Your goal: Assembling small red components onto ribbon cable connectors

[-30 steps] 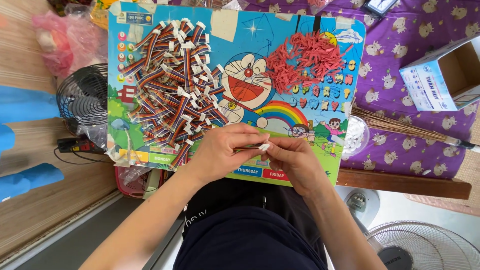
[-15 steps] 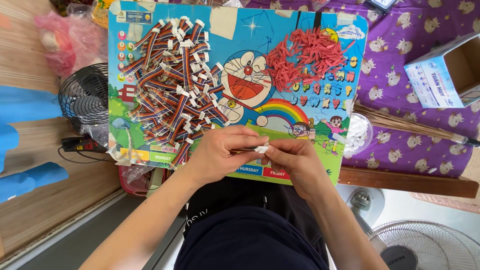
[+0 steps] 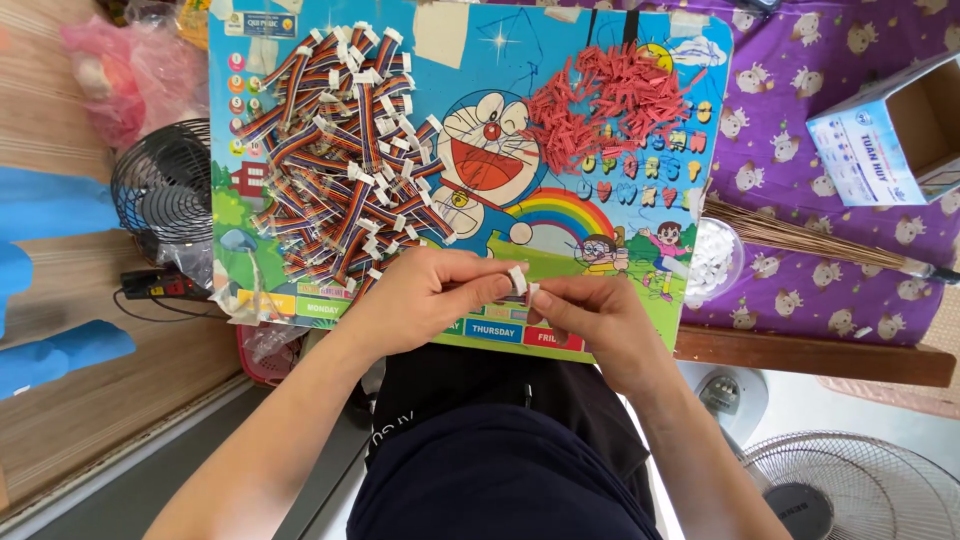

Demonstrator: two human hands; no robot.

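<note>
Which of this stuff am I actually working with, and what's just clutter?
In use: left hand, right hand, white connector, ribbon cable pile, red piece pile, cartoon board.
Lying about: small fan, cardboard box, broom, pink bag.

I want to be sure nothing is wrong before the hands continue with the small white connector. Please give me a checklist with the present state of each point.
1. White connector is pinched between both hands: ok.
2. Left hand and right hand are over the cartoon board, not past its edge: ok.
3. Striped cable pile lies fully on the board: ok.
4. Red piece pile is apart from the cable pile: ok.
5. Connector is seated on its wires: cannot tell, fingers hide it.
</note>
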